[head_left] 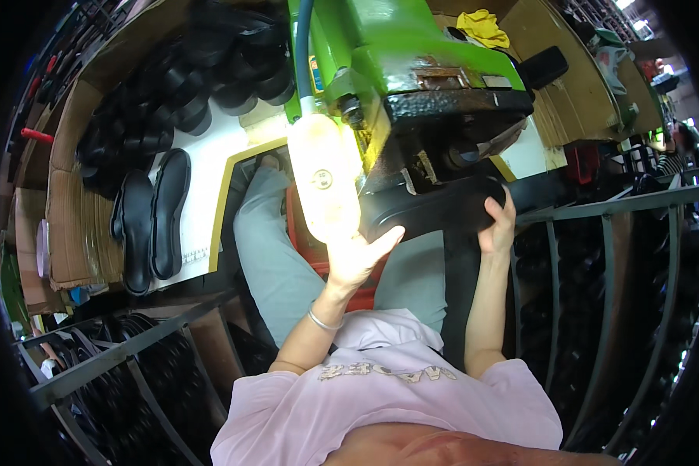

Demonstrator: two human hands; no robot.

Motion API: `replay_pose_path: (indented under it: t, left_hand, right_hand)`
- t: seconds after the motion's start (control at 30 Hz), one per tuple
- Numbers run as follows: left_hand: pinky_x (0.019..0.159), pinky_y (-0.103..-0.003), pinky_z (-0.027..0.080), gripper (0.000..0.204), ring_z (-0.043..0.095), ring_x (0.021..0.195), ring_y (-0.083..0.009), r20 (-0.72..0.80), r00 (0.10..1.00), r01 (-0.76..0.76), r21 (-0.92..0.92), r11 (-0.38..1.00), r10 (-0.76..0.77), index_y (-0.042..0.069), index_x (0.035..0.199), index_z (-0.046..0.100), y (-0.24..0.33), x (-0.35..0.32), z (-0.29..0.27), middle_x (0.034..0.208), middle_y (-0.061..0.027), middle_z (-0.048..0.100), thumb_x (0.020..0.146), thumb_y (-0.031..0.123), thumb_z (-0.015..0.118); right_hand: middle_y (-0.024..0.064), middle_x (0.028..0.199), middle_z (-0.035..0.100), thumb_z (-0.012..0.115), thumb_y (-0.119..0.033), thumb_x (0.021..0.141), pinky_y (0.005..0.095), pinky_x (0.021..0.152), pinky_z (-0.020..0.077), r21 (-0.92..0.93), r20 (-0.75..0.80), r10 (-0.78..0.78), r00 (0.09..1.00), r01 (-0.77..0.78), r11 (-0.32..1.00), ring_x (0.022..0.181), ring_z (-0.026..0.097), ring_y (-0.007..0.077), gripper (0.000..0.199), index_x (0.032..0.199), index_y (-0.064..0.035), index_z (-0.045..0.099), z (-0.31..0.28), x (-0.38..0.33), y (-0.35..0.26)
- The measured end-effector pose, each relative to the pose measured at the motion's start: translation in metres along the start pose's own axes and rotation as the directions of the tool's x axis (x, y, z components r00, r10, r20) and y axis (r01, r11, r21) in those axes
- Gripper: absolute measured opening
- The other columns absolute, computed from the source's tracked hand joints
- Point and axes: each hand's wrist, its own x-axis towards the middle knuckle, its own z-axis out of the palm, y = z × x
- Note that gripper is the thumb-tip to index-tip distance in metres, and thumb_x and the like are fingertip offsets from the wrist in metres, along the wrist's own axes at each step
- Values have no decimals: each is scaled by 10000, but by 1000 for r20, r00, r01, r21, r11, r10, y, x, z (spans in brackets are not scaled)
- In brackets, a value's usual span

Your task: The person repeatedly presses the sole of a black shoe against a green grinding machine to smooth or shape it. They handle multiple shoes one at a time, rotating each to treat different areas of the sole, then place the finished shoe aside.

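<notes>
A black shoe sole [443,208] lies crosswise under the head of a green machine [412,54], held between my two hands. My left hand [359,258] has its thumb along the near edge of the sole's left end; its fingers are partly lost behind a glaring white lamp [324,175]. Around the sole's right end curl the fingers of my right hand [499,225]. Close above the sole sits the machine's dark working head [443,155], which hides part of the sole's far edge.
Two black soles [154,221] rest on the white tabletop [198,252] at left, beside a heap of more soles [186,85]. Cardboard [74,202] walls the table's left side. Metal racks [610,291] stand at both sides. A yellow cloth [483,29] lies at the back right.
</notes>
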Motion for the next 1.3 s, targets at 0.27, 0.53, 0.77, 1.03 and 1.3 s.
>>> replay_pose_path:
  t: [0.27,0.53,0.77,1.03,1.3]
  left_hand:
    - [806,-260,489,408,605,853,-119,-142,989,23,-121,992,-41,-25,1048,603,39,-6,-24,967,-56,653,693,-7,803]
    - [831,-278,502,389,620,881,-130,-112,976,163,-191,968,-187,-6,1026,586,39,-25,-78,983,-73,660,694,-25,786]
    - [874,-284,486,478,598,944,-130,58,990,139,-150,979,-131,-26,1125,571,25,-15,-38,1027,-71,644,706,-30,801]
    - [761,-255,498,322,593,836,-104,-51,999,11,-108,994,-17,-5,1028,574,18,1,-1,930,-51,632,758,-14,750]
    - [894,-264,460,482,586,1025,-147,111,969,246,-371,895,-221,-28,1238,533,45,-4,-58,1140,-84,619,784,45,678]
  right_hand:
    - [105,1009,651,703,76,720,320,837,531,24,90,57,994,-60,998,892,642,195,420,1110,0,569,55,14,-2]
    - [83,983,640,756,53,695,290,833,506,-22,212,74,974,-71,997,890,622,162,427,1072,-1,562,72,2,22]
    - [116,1061,639,699,77,718,336,890,514,30,129,-33,991,30,999,946,634,220,453,1145,-4,570,38,26,4]
    - [102,1065,644,680,35,759,326,884,504,-46,184,28,983,-20,999,963,629,207,433,1175,7,562,39,60,-27]
    - [73,949,646,785,15,724,280,816,508,-24,303,-13,953,22,999,864,628,154,431,1091,-1,560,54,27,-1]
